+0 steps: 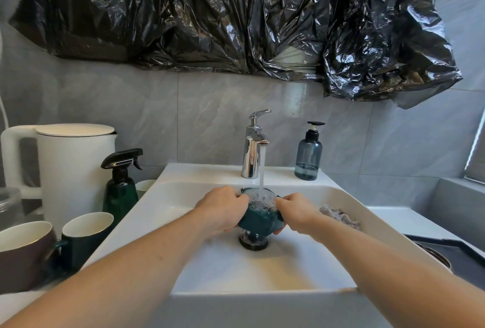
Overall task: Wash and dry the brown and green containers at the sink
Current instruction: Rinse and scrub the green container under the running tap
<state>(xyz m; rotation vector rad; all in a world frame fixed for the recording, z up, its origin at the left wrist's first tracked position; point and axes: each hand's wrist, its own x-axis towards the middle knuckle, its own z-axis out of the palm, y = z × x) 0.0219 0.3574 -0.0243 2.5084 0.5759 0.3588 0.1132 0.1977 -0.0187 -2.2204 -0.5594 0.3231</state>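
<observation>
The green container (258, 218) is sitting in mid-sink (349, 204), above the dark round drain (253, 242), filling with frothy water from the chrome tap (254, 144). The left hand (223, 208) and right hand (294, 211) are curling around its glossy sides. At near left, a brown cup (22, 251) and green cup (84, 235) are showing pale insides. A crumpled greyish cloth (339, 216) is lying at the sink's right.

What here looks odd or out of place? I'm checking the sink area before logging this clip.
Crumpled black plastic sheeting covers the wall above the faucet, where a mirror might be. Otherwise normal: both hands hold the green container under running water.
</observation>
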